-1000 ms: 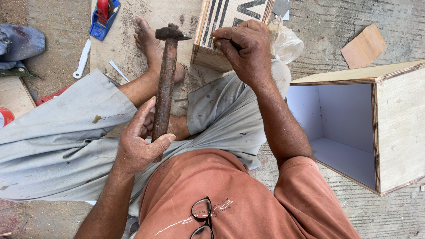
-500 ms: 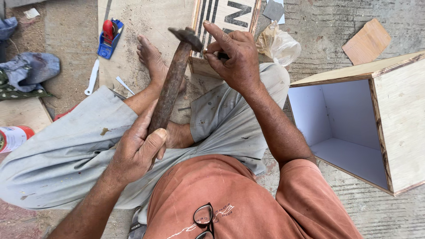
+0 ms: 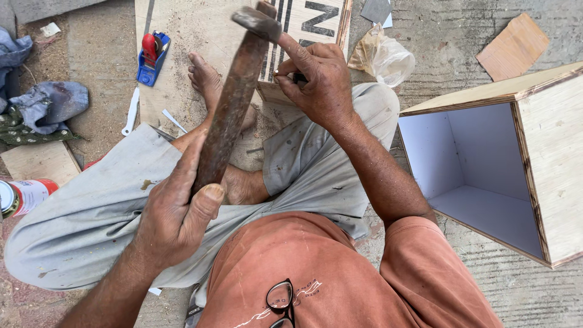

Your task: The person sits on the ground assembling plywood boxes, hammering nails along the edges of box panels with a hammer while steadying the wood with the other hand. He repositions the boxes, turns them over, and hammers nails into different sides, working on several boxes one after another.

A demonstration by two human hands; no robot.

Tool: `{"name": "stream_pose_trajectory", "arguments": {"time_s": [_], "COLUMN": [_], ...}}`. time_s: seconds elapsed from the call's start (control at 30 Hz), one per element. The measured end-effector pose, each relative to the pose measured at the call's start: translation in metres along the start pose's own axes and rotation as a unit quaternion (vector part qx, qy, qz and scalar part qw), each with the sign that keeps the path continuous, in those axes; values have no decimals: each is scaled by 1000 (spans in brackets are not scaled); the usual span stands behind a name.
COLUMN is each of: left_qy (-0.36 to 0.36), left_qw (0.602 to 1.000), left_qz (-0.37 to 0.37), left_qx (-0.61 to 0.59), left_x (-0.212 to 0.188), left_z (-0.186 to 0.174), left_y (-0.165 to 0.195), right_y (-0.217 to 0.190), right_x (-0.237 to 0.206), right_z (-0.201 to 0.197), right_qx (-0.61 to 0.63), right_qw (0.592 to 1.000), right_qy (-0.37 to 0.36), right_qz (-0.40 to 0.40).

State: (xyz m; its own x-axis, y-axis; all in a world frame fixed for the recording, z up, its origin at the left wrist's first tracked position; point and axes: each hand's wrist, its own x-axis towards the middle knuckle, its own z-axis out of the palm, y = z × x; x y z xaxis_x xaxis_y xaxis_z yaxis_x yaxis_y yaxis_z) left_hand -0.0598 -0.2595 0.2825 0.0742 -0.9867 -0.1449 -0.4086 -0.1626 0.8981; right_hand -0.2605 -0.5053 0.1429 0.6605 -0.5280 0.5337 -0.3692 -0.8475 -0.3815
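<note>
Left hand (image 3: 176, 215) is clenched on the rusty wooden-handled hammer (image 3: 234, 97), raised over the lap. Right hand (image 3: 319, 76) pinches a small dark nail (image 3: 299, 78) against the lettered plywood board (image 3: 303, 30).

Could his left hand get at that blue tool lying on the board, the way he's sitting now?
Probably not straight away. The left hand is wrapped round the hammer handle, raised over his lap. The blue tool lies on the board beyond his bare foot, with nothing covering it, so he would likely have to lean forward.

left hand (image 3: 173, 222) fisted, raised, right hand (image 3: 319, 82) apparently pinching, arm outstretched
</note>
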Motion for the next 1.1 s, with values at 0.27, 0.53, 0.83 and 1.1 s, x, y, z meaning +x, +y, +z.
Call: {"name": "stream_pose_trajectory", "arguments": {"time_s": [0.27, 0.53, 0.83, 1.1], "left_qy": [-21, -9, 17, 10], "left_qw": [994, 998, 999, 992], "left_qz": [-103, -51, 7, 41], "left_qx": [20, -34, -36, 121], "left_x": [10, -4, 3, 11], "left_z": [2, -5, -21, -8], "left_y": [-13, -21, 45, -11], "right_y": [0, 6, 5, 3], "right_x": [-2, -12, -12, -11], "right_z": [-2, -15, -13, -17], "right_qx": [14, -15, -1, -1], "right_qw": [1000, 990, 988, 988], "right_qy": [-15, -44, -59, -64], "right_qz": [4, 134, 144, 144]}}
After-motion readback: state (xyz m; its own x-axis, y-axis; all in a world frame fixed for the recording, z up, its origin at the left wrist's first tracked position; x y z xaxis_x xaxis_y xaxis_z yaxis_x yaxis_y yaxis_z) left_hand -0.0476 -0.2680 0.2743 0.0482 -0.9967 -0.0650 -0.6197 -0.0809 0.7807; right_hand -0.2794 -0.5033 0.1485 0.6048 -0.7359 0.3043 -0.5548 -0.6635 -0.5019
